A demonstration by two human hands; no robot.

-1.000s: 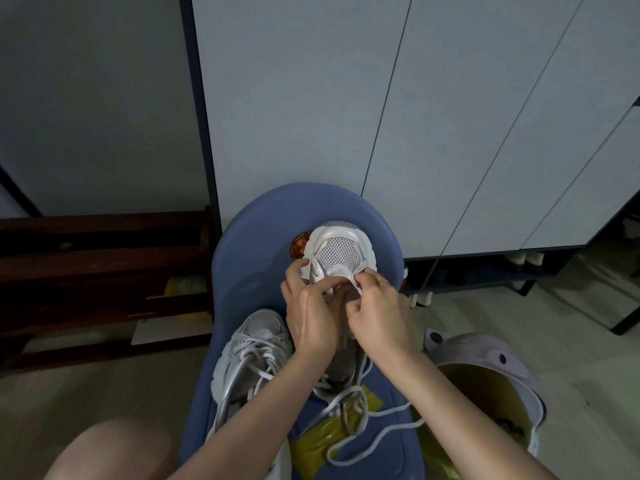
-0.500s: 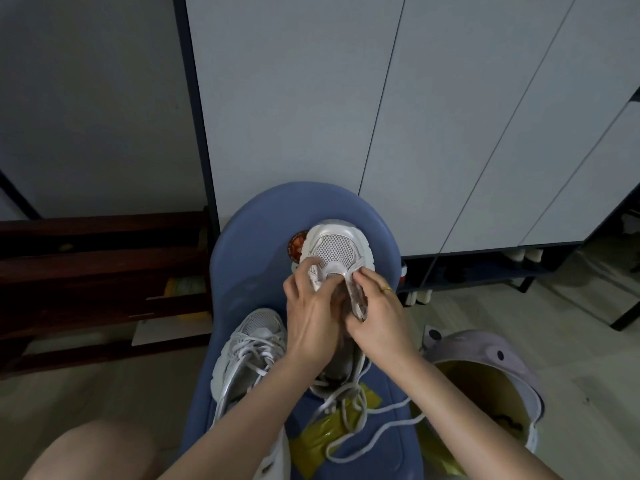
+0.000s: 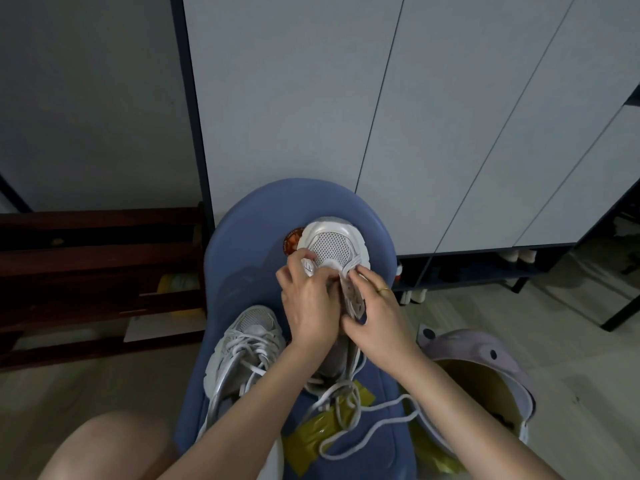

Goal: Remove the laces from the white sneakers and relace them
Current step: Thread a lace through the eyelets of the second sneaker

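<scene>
Working close at the toe end of the far sneaker (image 3: 332, 247), both hands have drawn together over the lowest eyelets since a second ago. The left hand (image 3: 311, 306) curls over the shoe's left edge, fingers bent onto the eyelet strip. The right hand (image 3: 375, 323), which had its fingertips up near the mesh toe, now sits lower, pinching the lace (image 3: 349, 268) beside the tongue (image 3: 353, 299). That shoe lies toe-away on the blue seat (image 3: 242, 258), and its loose lace tail (image 3: 367, 420) trails toward the camera across the yellow packet (image 3: 311, 441). The second sneaker (image 3: 242, 344) waits to the left with its laces loosened. Whether the lace is going in or coming out here, I cannot tell.
</scene>
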